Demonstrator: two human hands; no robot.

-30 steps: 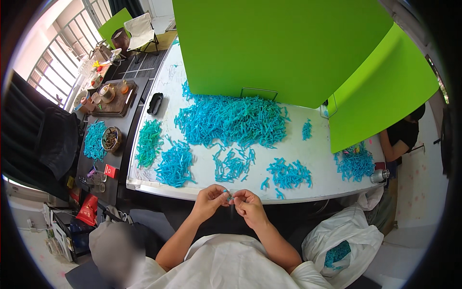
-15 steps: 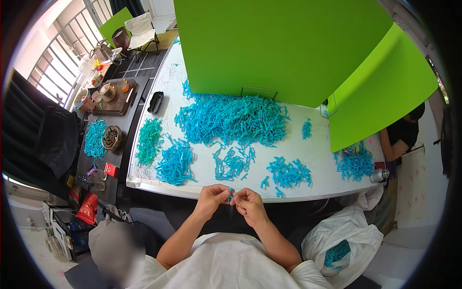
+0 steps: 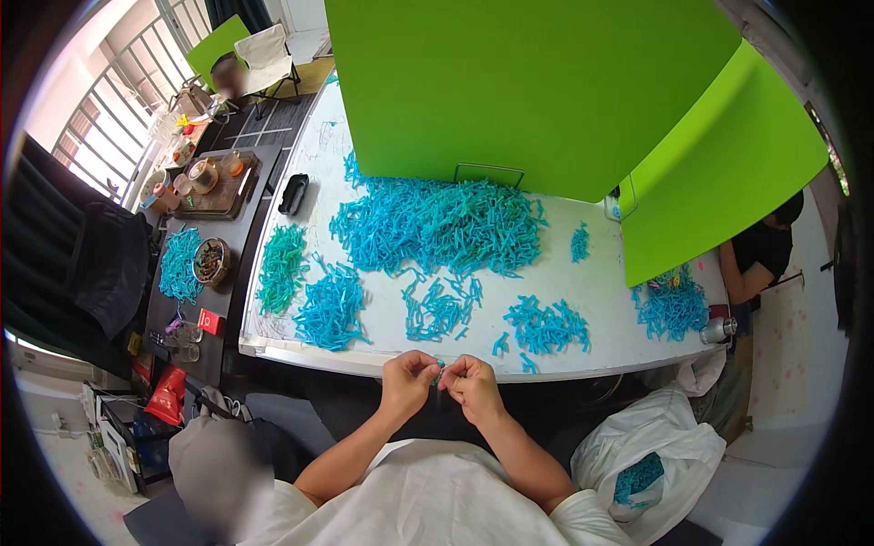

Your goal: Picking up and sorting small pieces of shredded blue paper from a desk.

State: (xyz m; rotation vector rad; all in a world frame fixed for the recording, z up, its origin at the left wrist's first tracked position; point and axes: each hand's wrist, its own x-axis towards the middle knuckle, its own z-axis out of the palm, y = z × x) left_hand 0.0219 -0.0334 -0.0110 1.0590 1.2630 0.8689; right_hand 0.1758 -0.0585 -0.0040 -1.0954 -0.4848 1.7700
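Your left hand (image 3: 407, 378) and right hand (image 3: 471, 384) meet just off the near edge of the white table (image 3: 601, 300), fingertips pinching one small blue piece (image 3: 439, 374) between them, so you look mid-way through working it. A next move would call for a steady grip from both sides. The big blue heap (image 3: 437, 223) and smaller piles (image 3: 544, 325) lie well apart; the green boards (image 3: 510, 82) stand behind, nothing blocking.

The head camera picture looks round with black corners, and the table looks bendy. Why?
Head view: a fisheye lens bends the white table edge and leaves a black rim. Bright daylight from the window at upper left; the hands, left hand and right hand, look sharp in the middle.
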